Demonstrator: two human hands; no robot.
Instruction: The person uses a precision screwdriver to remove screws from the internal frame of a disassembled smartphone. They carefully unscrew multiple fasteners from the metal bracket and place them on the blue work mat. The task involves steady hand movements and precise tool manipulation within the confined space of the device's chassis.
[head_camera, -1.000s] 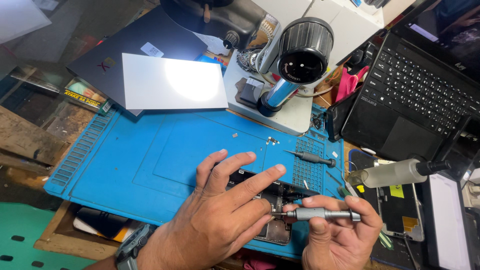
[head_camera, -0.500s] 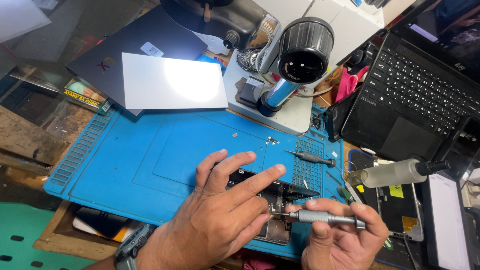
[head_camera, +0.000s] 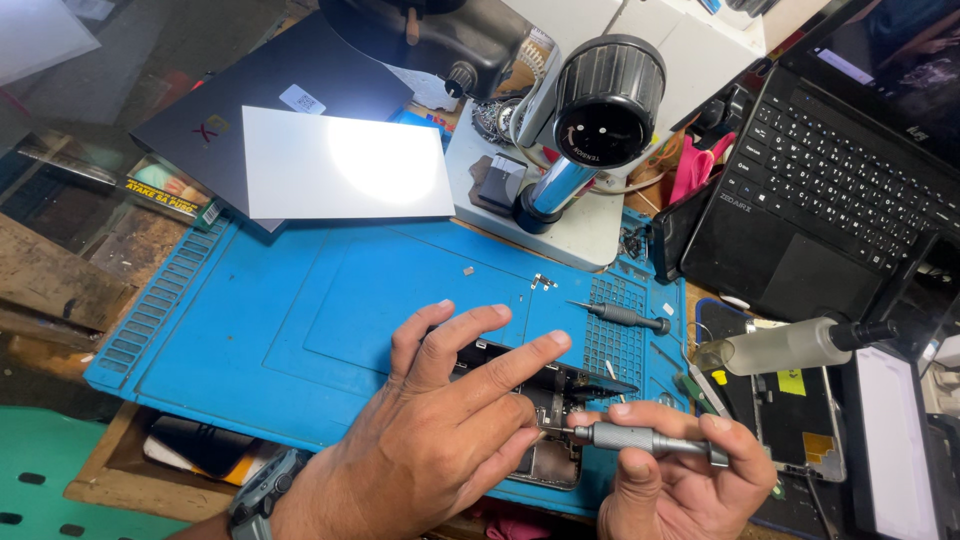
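Fingers (head_camera: 640, 462) of right hand (head_camera: 680, 485) pinched shut around slim metal screwdriver (head_camera: 650, 440), tip aimed at opened phone (head_camera: 545, 415) on blue repair mat (head_camera: 300, 310). Fingers (head_camera: 490, 370) of left hand (head_camera: 440, 440) spread and flat, gripping nothing, pressing down on phone to steady it. Phone near front edge of mat, mostly hidden under left hand; only dark frame and part of inner board showing.

Risks, judged from here:
- Tip slipping off screw head, gouging board or tearing a ribbon; likely with driver held nearly level rather than upright over phone.
- Loose screw rolling off mat's front edge, close beside phone; small loose parts (head_camera: 543, 281) already lying farther back on mat.
- Spread left fingers leaning on bare internals, cracking or bending something.
- Second screwdriver (head_camera: 625, 316) lying just behind phone, easily knocked by right wrist.
- Microscope (head_camera: 590, 130) at back of mat not over phone, so close view of screw lacking.
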